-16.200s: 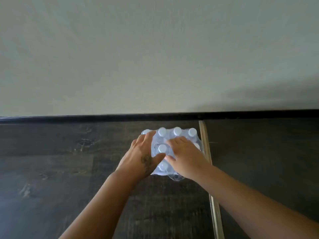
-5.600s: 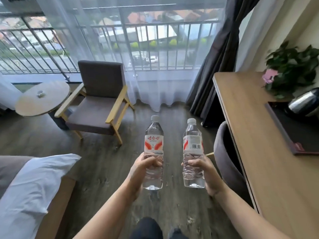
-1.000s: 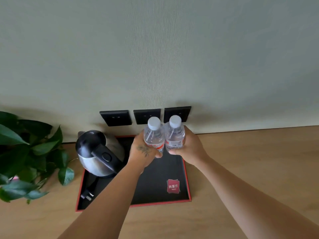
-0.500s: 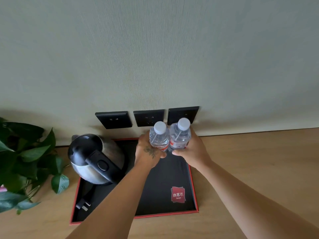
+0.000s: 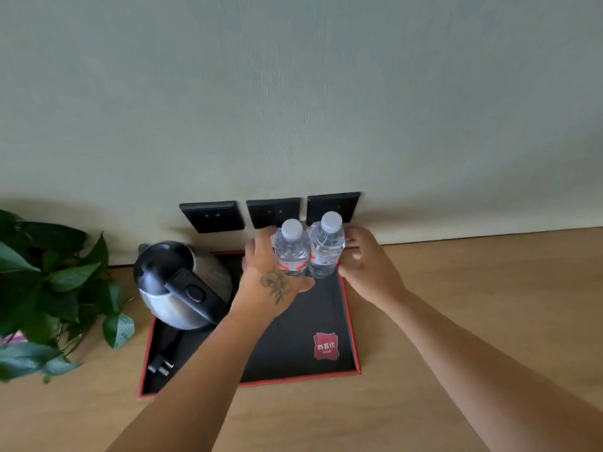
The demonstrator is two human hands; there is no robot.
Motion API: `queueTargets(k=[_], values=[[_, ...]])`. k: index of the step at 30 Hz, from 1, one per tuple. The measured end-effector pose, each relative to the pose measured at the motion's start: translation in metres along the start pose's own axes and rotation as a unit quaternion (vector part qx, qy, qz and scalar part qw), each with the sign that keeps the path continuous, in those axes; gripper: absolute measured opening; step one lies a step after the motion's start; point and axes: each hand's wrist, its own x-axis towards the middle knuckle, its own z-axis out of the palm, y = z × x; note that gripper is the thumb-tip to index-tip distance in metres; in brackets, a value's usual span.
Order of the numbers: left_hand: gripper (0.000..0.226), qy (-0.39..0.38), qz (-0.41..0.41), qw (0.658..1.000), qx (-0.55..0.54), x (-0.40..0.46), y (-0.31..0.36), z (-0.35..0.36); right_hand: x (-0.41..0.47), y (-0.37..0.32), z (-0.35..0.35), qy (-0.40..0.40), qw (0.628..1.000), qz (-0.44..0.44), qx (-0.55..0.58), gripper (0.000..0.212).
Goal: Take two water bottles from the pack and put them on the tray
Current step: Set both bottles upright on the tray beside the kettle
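Two clear water bottles with white caps stand upright, side by side and touching, in the back right corner of the black tray [image 5: 290, 340] with a red rim. My left hand [image 5: 269, 283] still wraps the left water bottle [image 5: 291, 247], thumb across its front and fingers behind it. My right hand [image 5: 367, 267] is just right of the right water bottle [image 5: 327, 246], fingers spread and a small gap between them and the bottle. The pack is out of view.
A steel kettle [image 5: 177, 283] with a black handle fills the tray's left half, its plug [image 5: 160, 367] lying in front. A leafy plant [image 5: 49, 288] stands at the left. Three black wall sockets [image 5: 274, 212] sit behind the bottles. The wooden desk [image 5: 473, 305] extends right.
Both bottles went down onto the tray's back right corner. My right hand has let go of its bottle and drawn slightly right; my left hand stays on its bottle.
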Motion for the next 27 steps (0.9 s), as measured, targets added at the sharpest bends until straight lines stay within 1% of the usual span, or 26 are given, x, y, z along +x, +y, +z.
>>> queueTargets(k=[2,4,5,7,8,10,12,17,22,27], values=[[0.092,0.035,0.067,0.994,0.081,-0.014,0.009,-0.018,-0.012,-0.010,-0.012,0.033,0.999,-0.021,-0.038,0.037],[0.080,0.066,0.111,0.983,0.130,-0.021,0.024,-0.036,-0.022,-0.024,-0.023,0.077,0.989,-0.082,-0.098,0.029],[0.072,0.071,0.135,0.978,0.141,-0.020,0.032,-0.043,-0.023,-0.031,-0.027,0.089,0.980,-0.117,-0.133,0.029],[0.055,0.061,0.183,0.969,0.156,-0.011,0.043,-0.053,-0.021,-0.049,-0.034,0.082,0.963,-0.163,-0.198,0.040],[0.048,0.049,0.195,0.965,0.170,-0.006,0.048,-0.055,-0.020,-0.058,-0.035,0.071,0.956,-0.177,-0.222,0.041],[0.033,0.024,0.198,0.958,0.206,0.001,0.054,-0.055,-0.016,-0.072,-0.036,0.052,0.944,-0.199,-0.259,0.037],[0.024,0.016,0.188,0.957,0.220,0.006,0.057,-0.052,-0.012,-0.083,-0.036,0.044,0.937,-0.211,-0.274,0.031],[0.023,0.028,0.165,0.963,0.211,0.019,0.059,-0.050,0.002,-0.094,-0.037,0.041,0.926,-0.218,-0.305,0.023],[0.032,0.036,0.119,0.979,0.162,0.024,0.052,-0.055,0.004,-0.095,-0.044,0.022,0.933,-0.209,-0.291,0.024],[0.033,0.030,0.107,0.982,0.150,0.026,0.053,-0.058,0.007,-0.098,-0.044,0.002,0.937,-0.199,-0.286,0.027]])
